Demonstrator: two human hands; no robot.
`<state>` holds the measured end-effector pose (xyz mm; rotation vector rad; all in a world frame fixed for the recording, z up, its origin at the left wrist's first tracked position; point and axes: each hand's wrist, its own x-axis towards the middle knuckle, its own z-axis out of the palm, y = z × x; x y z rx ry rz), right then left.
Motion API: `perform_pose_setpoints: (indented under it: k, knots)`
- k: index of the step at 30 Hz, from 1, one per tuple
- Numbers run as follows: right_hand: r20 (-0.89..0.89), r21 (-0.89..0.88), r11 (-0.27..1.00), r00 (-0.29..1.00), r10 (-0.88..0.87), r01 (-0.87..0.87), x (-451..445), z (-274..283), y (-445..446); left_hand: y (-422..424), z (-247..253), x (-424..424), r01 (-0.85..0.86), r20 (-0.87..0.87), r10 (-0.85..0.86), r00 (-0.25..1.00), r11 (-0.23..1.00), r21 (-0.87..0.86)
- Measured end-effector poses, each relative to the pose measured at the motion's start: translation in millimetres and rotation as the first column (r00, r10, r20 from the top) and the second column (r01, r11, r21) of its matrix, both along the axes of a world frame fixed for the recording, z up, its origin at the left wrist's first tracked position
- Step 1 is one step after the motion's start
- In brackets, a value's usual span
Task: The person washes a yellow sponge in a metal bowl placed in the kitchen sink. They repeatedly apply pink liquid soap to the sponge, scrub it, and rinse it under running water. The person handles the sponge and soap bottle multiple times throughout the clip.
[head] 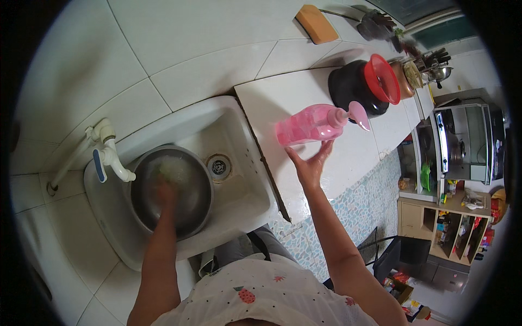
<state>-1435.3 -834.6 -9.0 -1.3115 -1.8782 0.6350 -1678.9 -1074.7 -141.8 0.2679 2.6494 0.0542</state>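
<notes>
A round metal basin [191, 208] with water in it stands in the white ceramic sink [244, 195], beside the drain [220, 167]. My left hand [166, 190] is down in the basin, next to something pale green and blurred; whether its fingers hold anything cannot be made out. On the white counter a pink pump bottle [312, 125] stands with its pump towards the right. My right hand [312, 163] is at the near side of this bottle, thumb and fingers spread apart and touching or almost touching it; a firm hold does not show.
A white tap [116, 163] with a blue-marked lever reaches over the basin's left rim. Behind the bottle stands a black jar [350, 87] with a red top [383, 79]. An orange sponge [318, 24] is against the tiled wall. Shelves [444, 228] and a black chair [401, 252] stand at right.
</notes>
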Motion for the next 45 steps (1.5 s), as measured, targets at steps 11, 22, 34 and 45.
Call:
perform_pose_setpoints:
  k: [11, 22, 34, 45]
  knots:
    - [-0.328, 0.141, 0.979, 0.926, 0.188, -0.148, -21.6, -34.5, 153.3, -91.1, -105.9, -76.6, -0.023, -0.039, 0.051, 0.998, 0.847, 0.531]
    - [0.686, 0.193, 0.976, 0.725, -0.058, -0.104, -8.0, -116.3, 135.4, -125.3, -219.5, -67.4, 0.207, -0.177, -0.153, 0.972, 0.914, 0.349]
    - [-0.336, -0.363, 0.909, 0.939, 0.077, -0.205, 79.5, -81.7, 25.0, -66.0, -73.0, -50.9, -0.057, 0.062, 0.023, 0.998, 0.78, 0.623]
    - [0.413, -0.116, 0.712, 0.619, 0.668, -0.692, -57.9, -58.0, -68.9, -18.8, -58.1, -16.8, 0.269, 0.168, -0.37, 0.914, 0.86, 0.434]
